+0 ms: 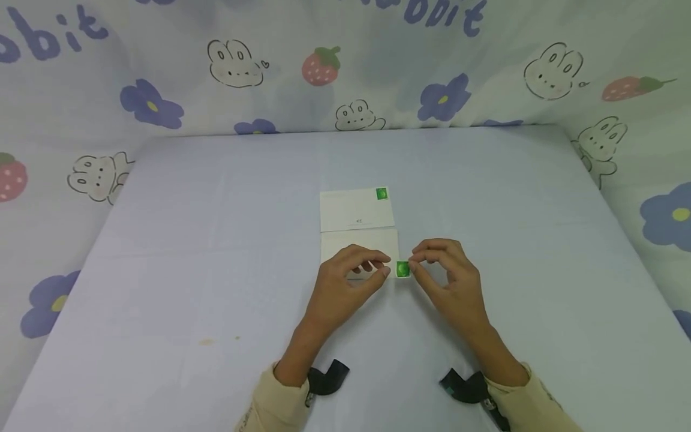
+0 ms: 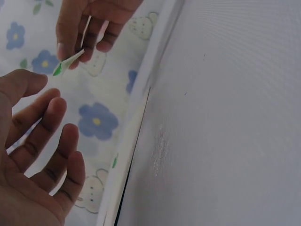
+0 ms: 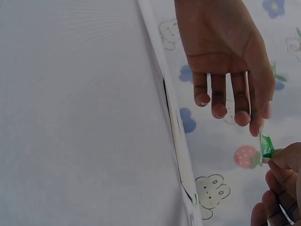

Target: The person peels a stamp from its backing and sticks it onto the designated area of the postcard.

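My right hand [image 1: 456, 288] pinches a small green stamp [image 1: 402, 269] with a white edge between thumb and finger. My left hand [image 1: 345, 288] is just left of the stamp, its thumb and fingers bent and apart, nothing between them in the left wrist view. Below the hands lies a white envelope [image 1: 356, 239], partly covered by my left hand. Directly above it on the table is a second white envelope [image 1: 353, 210], with a green stamp [image 1: 382, 194] in its top right corner. In the right wrist view the held stamp [image 3: 266, 147] appears tilted, near edge-on.
A white cloth covers the table [image 1: 216, 198]. Behind it hangs a curtain [image 1: 291, 102] printed with rabbits, flowers and strawberries. Black wrist mounts [image 1: 328, 378] show at both sleeves. Small yellowish marks [image 1: 206, 342] lie on the cloth at front left.
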A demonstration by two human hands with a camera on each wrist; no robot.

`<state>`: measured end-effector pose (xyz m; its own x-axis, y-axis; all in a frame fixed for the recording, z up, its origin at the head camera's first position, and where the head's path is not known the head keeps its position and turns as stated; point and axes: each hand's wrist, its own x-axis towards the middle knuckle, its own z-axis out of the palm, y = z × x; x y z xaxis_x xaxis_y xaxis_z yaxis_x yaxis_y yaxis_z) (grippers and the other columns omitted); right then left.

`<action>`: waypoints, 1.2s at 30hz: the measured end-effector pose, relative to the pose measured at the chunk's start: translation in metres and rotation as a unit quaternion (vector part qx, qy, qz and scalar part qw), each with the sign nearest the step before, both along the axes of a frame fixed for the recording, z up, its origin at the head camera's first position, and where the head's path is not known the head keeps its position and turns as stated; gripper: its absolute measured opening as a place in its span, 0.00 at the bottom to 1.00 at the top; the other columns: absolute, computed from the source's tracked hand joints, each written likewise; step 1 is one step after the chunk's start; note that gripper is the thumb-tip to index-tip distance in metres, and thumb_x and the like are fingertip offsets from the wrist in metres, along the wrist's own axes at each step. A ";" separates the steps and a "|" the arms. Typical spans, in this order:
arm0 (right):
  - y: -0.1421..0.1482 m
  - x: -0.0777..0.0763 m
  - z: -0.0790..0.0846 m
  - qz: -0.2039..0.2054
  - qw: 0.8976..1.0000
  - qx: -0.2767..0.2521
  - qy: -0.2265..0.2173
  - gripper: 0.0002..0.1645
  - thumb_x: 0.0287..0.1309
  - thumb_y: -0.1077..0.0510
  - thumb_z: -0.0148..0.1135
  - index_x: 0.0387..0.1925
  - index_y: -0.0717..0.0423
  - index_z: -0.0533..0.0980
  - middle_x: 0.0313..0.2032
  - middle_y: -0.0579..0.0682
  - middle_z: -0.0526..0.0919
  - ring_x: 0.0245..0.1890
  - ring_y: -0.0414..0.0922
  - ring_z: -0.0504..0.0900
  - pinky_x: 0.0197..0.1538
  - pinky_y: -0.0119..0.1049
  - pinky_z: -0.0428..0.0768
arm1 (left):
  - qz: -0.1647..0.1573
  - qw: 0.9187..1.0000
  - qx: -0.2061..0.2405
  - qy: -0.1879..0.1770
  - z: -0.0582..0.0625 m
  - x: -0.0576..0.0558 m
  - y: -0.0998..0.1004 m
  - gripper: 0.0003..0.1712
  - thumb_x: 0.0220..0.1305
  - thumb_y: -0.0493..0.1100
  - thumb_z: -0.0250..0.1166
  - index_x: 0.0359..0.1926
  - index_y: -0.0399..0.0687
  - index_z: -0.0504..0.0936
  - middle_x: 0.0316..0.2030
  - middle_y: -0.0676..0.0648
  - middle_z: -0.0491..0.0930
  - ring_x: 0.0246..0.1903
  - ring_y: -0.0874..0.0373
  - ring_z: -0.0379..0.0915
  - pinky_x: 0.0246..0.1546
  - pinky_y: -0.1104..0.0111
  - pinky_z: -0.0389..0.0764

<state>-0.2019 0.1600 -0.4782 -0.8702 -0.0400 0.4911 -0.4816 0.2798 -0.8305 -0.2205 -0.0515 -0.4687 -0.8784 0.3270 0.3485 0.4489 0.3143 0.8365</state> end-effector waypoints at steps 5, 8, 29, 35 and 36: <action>-0.002 0.002 0.003 0.009 1.000 -0.002 0.002 0.10 0.53 0.76 0.69 0.34 0.62 0.82 0.45 0.55 0.79 0.54 0.50 0.73 0.58 0.33 0.75 | -0.005 1.000 0.002 0.002 0.001 0.002 0.003 0.08 0.66 0.44 0.69 0.46 0.54 0.87 0.40 0.62 0.81 0.39 0.64 0.76 0.40 0.66 0.79; -0.002 0.003 0.002 0.010 1.000 0.007 0.008 0.12 0.52 0.77 0.69 0.34 0.61 0.83 0.45 0.55 0.80 0.53 0.50 0.73 0.58 0.32 0.75 | -0.009 1.000 0.003 0.007 0.001 0.002 0.003 0.08 0.66 0.44 0.69 0.45 0.54 0.87 0.39 0.61 0.81 0.39 0.63 0.77 0.39 0.64 0.80; -0.008 0.005 0.013 0.038 0.998 -0.007 0.048 0.18 0.45 0.83 0.67 0.38 0.67 0.81 0.46 0.62 0.78 0.51 0.52 0.75 0.53 0.33 0.75 | -0.002 1.000 0.016 0.024 0.002 0.002 0.004 0.03 0.64 0.39 0.71 0.38 0.52 0.87 0.36 0.61 0.81 0.38 0.65 0.76 0.40 0.65 0.79; -0.003 0.001 0.006 0.047 0.998 -0.027 0.043 0.20 0.45 0.83 0.66 0.41 0.66 0.81 0.46 0.62 0.78 0.51 0.51 0.75 0.49 0.37 0.74 | -0.008 0.999 0.014 0.048 0.002 0.002 0.004 0.05 0.63 0.37 0.70 0.39 0.52 0.86 0.38 0.60 0.81 0.39 0.66 0.74 0.40 0.67 0.79; -0.002 0.000 0.002 0.050 0.997 -0.028 0.041 0.21 0.46 0.83 0.67 0.41 0.64 0.82 0.46 0.61 0.78 0.51 0.51 0.75 0.49 0.37 0.75 | -0.011 0.999 0.014 0.051 0.002 0.002 0.004 0.06 0.63 0.37 0.70 0.39 0.52 0.86 0.38 0.60 0.81 0.40 0.66 0.74 0.41 0.67 0.79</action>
